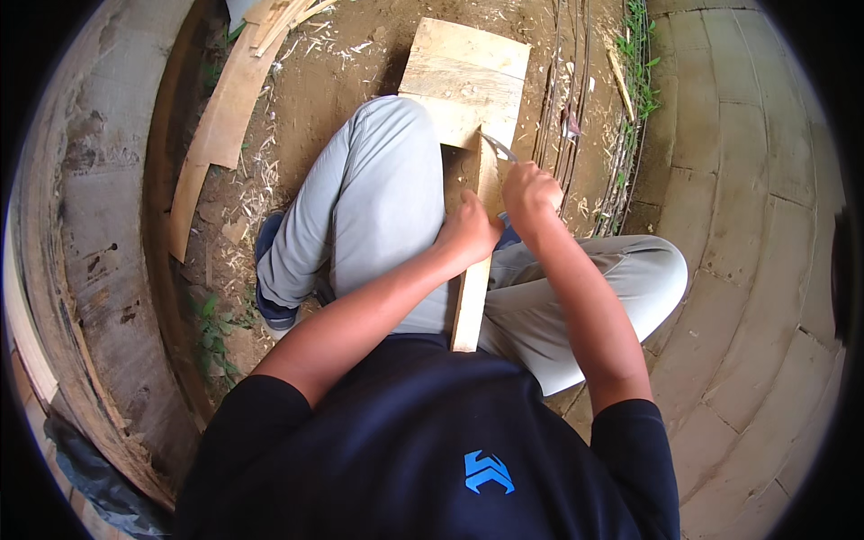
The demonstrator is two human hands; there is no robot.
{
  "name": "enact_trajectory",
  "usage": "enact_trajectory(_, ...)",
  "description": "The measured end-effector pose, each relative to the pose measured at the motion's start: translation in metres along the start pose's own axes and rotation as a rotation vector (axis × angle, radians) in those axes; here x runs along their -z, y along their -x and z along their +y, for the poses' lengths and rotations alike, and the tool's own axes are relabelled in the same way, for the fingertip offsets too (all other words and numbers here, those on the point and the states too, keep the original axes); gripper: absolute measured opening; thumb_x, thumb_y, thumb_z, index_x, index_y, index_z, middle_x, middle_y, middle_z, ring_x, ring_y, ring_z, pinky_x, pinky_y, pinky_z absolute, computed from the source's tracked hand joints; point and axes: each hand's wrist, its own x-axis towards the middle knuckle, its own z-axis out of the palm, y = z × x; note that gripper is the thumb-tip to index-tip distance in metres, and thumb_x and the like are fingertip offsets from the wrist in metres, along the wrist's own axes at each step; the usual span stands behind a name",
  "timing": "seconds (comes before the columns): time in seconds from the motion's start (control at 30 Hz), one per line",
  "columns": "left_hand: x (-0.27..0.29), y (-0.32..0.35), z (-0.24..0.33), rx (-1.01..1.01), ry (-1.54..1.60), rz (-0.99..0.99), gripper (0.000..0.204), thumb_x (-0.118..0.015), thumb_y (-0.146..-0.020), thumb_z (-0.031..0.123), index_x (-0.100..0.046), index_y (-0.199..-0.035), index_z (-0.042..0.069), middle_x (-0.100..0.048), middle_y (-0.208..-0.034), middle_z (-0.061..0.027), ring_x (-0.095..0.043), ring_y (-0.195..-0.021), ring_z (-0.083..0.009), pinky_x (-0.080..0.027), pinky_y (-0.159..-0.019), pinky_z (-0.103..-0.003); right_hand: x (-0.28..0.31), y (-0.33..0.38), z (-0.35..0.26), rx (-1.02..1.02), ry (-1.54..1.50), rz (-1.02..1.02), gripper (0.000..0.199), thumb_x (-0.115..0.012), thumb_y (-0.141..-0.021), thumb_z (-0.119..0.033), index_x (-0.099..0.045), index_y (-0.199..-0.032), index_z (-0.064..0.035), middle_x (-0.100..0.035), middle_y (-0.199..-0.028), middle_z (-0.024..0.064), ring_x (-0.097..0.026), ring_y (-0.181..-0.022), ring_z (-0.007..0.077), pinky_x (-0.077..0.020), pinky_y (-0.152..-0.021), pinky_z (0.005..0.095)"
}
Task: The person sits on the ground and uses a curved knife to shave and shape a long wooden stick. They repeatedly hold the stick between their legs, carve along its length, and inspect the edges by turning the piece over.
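A long, narrow wooden strip [472,310] runs from my waist away between my legs. Its far end meets the near edge of a low block of pale planks [468,72]. My left hand [472,230] is closed around the middle of the strip. In my right hand [533,191], fingers wrapped round its hidden handle, is a knife [500,148] with a slightly curved metal blade. The blade reaches leftward to the strip's far end, by the plank block; whether its edge touches the wood I cannot tell.
Long rods [560,99] lie on the dirt beyond my right hand, beside a paved strip [720,198]. Thin bent boards [229,117] and a thick weathered timber [108,198] stand at left. Wood shavings [261,180] litter the soil. My bent knees flank the work.
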Motion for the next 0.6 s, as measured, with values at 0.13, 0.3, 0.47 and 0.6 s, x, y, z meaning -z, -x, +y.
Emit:
enact_trajectory(0.13, -0.001, 0.002, 0.001, -0.016, -0.021, 0.028, 0.047, -0.064, -0.083, 0.021, -0.042, -0.105, -0.014, -0.062, -0.092, -0.0394, -0.064, -0.092, -0.0510, -0.053, -0.080, -0.052, 0.000, -0.026, -0.005, -0.075, -0.030, -0.070, 0.033, -0.046, -0.100, -0.025, -0.072, -0.105, -0.0057, -0.071, -0.110, 0.0149, -0.071, -0.101, 0.0292, -0.0598, -0.076, 0.0385)
enact_trajectory(0.3, 0.007, 0.004, 0.004, 0.020, 0.011, 0.008, 0.049, -0.064, -0.083, 0.022, -0.040, -0.107, -0.014, -0.062, -0.093, -0.0389, -0.064, -0.093, -0.0507, -0.052, -0.082, -0.052, 0.011, -0.028, 0.015, -0.034, -0.083, -0.105, 0.048, -0.037, -0.103, -0.038, -0.072, -0.108, -0.0057, -0.069, -0.112, 0.0211, -0.067, -0.107, 0.0345, -0.0567, -0.083, 0.0444)
enact_trajectory(0.47, 0.007, 0.004, 0.005, 0.046, 0.018, -0.012, 0.050, -0.064, -0.083, 0.022, -0.039, -0.108, -0.014, -0.062, -0.093, -0.0384, -0.064, -0.093, -0.0502, -0.052, -0.082, -0.051, 0.018, -0.006, 0.023, 0.015, -0.055, -0.067, 0.050, -0.037, -0.103, -0.039, -0.072, -0.104, -0.0036, -0.070, -0.108, 0.0213, -0.068, -0.104, 0.0353, -0.0564, -0.083, 0.0461)
enact_trajectory(0.6, 0.007, 0.004, 0.006, 0.050, 0.024, -0.027, 0.049, -0.064, -0.083, 0.021, -0.039, -0.107, -0.013, -0.062, -0.093, -0.0381, -0.064, -0.093, -0.0495, -0.052, -0.082, -0.050, 0.013, -0.002, 0.019, 0.011, -0.026, -0.038, 0.049, -0.037, -0.104, -0.038, -0.072, -0.101, -0.0044, -0.071, -0.104, 0.0192, -0.070, -0.100, 0.0347, -0.0579, -0.079, 0.0446)
